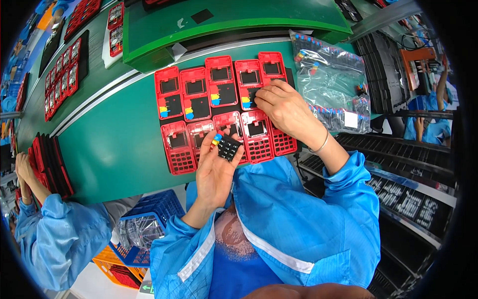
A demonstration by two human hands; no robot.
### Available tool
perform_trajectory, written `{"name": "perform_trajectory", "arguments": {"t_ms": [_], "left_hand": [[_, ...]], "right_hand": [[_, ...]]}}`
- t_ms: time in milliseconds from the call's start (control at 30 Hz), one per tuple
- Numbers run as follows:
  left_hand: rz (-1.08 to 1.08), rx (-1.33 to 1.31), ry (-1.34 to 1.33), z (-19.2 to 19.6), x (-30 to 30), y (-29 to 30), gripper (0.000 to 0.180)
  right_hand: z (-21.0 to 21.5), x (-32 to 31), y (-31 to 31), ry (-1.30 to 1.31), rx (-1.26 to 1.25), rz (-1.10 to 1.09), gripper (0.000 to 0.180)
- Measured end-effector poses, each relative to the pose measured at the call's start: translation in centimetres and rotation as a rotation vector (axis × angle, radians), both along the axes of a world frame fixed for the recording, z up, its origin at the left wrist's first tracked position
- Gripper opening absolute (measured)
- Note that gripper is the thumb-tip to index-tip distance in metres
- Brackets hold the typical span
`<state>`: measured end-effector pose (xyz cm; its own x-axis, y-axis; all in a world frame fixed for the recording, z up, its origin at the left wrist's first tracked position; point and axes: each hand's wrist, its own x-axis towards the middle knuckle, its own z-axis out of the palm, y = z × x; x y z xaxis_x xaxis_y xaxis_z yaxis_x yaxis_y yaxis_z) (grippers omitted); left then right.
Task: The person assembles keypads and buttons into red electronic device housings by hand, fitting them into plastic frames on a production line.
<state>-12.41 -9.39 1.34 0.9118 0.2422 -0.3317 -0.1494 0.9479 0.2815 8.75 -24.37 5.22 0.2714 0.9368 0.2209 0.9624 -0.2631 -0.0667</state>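
Note:
In my left hand point(215, 172), palm up, lie black rubber keypads point(229, 147) with a small blue, yellow and red part point(217, 139) at their edge; the fingers curl around them. My right hand point(281, 107) has its fingers pressed together at a black keypad point(253, 94) in a red handset casing point(249, 73) of the far row. That keypad has a blue and yellow part at its left. Other far-row casings, such as the one at the left end point(168, 85), hold similar keypads. Near-row casings point(178, 142) show open key holes.
A clear plastic bag point(331, 79) of parts lies right of the casings. Beyond them stands a green raised shelf point(239, 31). Racks of black trays point(408, 194) are at the right. At the left, a co-worker's hands point(27, 174) are beside stacked red and black pieces point(50, 164). A blue crate point(149, 219) sits below the table edge.

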Motion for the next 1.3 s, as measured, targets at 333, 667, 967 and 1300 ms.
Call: {"name": "perform_trajectory", "arguments": {"t_ms": [333,667,967,1300], "left_hand": [[0.051,-0.018,-0.044,0.4,0.1,0.2,0.037],[0.163,-0.063,-0.045,-0.1,-1.5,0.9,0.044],[0.394,0.132,-0.092,-0.4,-6.9,4.8,0.051],[0.636,0.112,0.149,-2.6,-10.2,7.4,0.052]], "right_hand": [[-0.2,-0.8,1.1,0.116,0.046,0.007,0.025],[1.5,-10.1,5.7,0.498,0.230,-0.043,0.046],[0.4,-12.9,9.2,0.651,0.667,0.031,0.024],[-3.3,-17.4,11.4,-0.021,0.340,0.182,0.040]]}}
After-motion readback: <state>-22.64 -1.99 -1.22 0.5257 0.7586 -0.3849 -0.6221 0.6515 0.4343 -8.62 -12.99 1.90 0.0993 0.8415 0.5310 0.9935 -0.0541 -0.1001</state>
